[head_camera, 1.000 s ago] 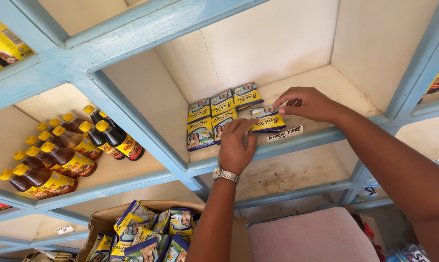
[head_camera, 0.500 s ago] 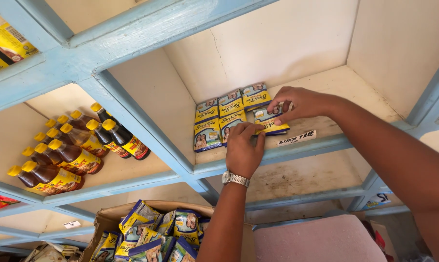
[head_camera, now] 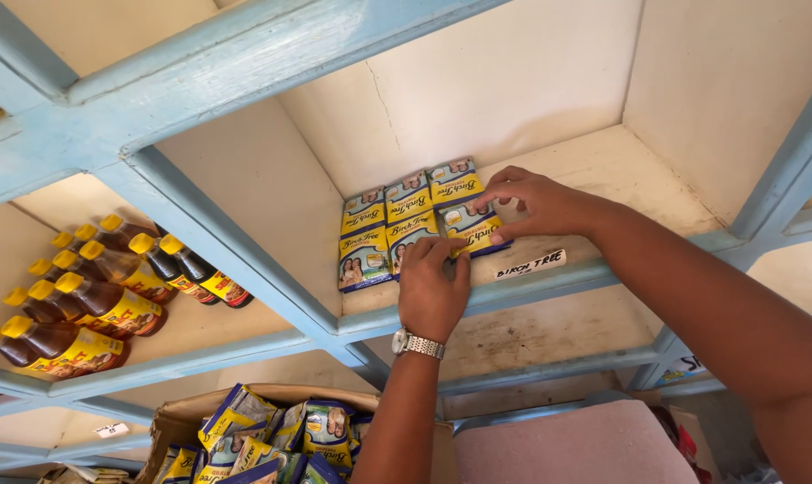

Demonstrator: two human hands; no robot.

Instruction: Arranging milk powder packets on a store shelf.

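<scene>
- The left hand (head_camera: 434,289), with a metal wristwatch (head_camera: 417,344), lies flat with fingers nearly straight, fingertips pressing on the front packets (head_camera: 397,235); it grips nothing.
- The right hand (head_camera: 538,203) is half curled, fingers resting on the right-most packet (head_camera: 474,224), thumb at its lower edge.
- The packets are flat glossy pouches, yellow, blue and green, lying in neat rows on the cream painted shelf (head_camera: 603,170) with its rough, light blue wooden frame.
- A small white paper label (head_camera: 530,264) sticks on the shelf edge.
- To the left, brown bottles (head_camera: 92,305) with yellow caps lie together.
- Below, a cardboard box (head_camera: 271,430) holds more pouches.
</scene>
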